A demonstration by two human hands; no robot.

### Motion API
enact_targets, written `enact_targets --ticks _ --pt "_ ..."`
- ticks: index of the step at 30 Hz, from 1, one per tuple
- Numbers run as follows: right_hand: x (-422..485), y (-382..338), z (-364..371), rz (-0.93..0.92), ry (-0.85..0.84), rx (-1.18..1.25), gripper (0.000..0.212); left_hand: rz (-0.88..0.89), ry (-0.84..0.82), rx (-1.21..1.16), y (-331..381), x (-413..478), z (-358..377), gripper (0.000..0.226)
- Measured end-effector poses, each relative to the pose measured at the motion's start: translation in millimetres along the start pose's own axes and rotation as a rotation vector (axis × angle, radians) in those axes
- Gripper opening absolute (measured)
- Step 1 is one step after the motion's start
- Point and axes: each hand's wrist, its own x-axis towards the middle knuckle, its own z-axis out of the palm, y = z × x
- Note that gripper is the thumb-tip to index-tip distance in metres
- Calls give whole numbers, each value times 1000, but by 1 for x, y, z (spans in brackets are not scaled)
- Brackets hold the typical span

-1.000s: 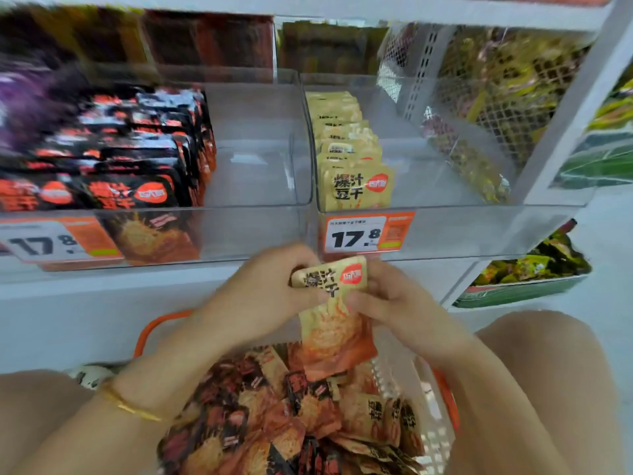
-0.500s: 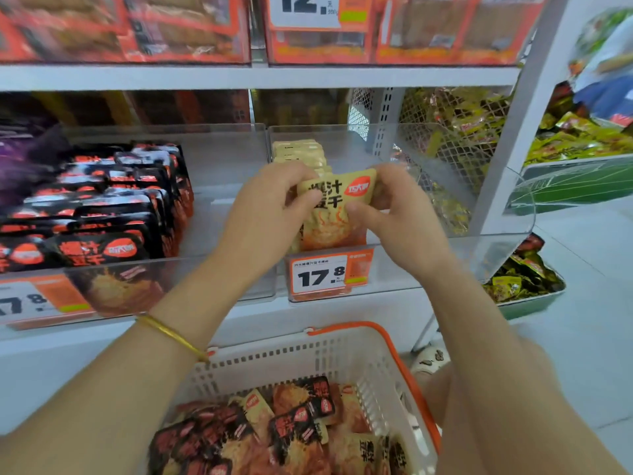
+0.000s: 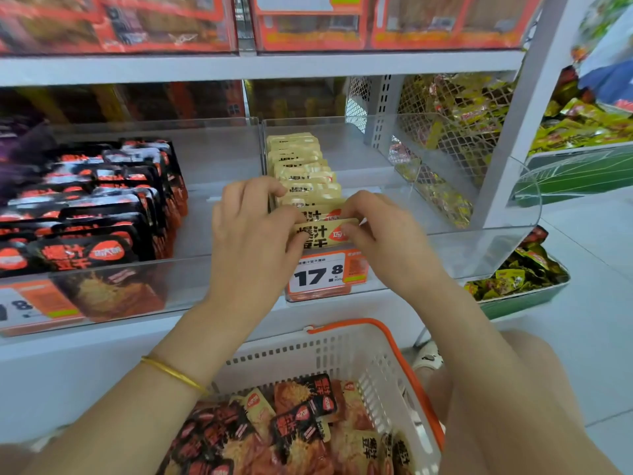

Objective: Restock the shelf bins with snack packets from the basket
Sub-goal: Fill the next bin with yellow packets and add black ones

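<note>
- In the centre of the frame, a yellow snack packet [image 3: 318, 233] stands upright at the front of a row of matching yellow packets [image 3: 301, 166].
- The row runs front to back along the left side of a clear plastic shelf bin [image 3: 479, 248], centre right of the frame.
- The left hand [image 3: 253, 234] pinches the packet's left top corner, with the thumb in front and curled fingers reaching over the row behind.
- The right hand [image 3: 383, 241] pinches the right top corner in the same way, with thumb and fingers closed on the edge.
- An orange and white price tag [image 3: 322, 274] reading 17.8 sits on the bin's front wall, just below the held packet.
- To the left, a second clear bin [image 3: 191, 279] holds rows of black and orange packets [image 3: 102, 207] standing upright.
- At the bottom centre, a white basket [image 3: 342, 354] with an orange handle [image 3: 376, 325] sits below the shelf.
- Inside it lies a loose heap of snack packets [image 3: 291, 430], some black, some yellow, all with orange.
- A thin gold bangle [image 3: 174, 373] circles the left wrist, lower left of centre.
- Across the top of the frame, orange boxes [image 3: 308, 29] fill the shelf above.
- At the right edge, a green tray [image 3: 520, 303] holds yellow-green packets.
</note>
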Motion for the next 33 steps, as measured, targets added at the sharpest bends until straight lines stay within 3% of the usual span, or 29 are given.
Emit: enact_targets --ticks 4,6,8,10,12,15,18,22,25,29,33 --pt "-35 -3 -1 -44 401 71 14 -20 113 -124 6 -37 -13 17" --pt "-59 -5 10 32 417 133 9 -13 58 -183 6 -67 -10 17" --pt "-75 1 37 164 133 141 9 -6 -104 -204 0 -99 6 19" --pt "-80 15 74 290 -287 0 10 -28 -309 -212 -9 -126 27 23" --pt "-85 37 115 357 -563 -138 18 -58 -503 -206 -17 -145 46 28" --pt "-119 80 179 522 -804 -125 26 -118 -703 -190 -22 -160 62 21" --pt "-178 138 243 574 -1046 -203 35 -138 -745 -190 -26 -167 70 21" --pt "-213 134 257 645 -1068 -318 66 -210 -762 -208 -34 -173 76 22" --pt "-211 129 255 549 -1064 -491 56 -240 -765 -217 -39 -173 79 21" --pt "-186 123 241 480 -1141 -449 35 -261 -810 -230 -37 -170 81 22" --pt "-128 97 211 418 -1209 -439 41 -238 -888 -270 -30 -164 79 30"
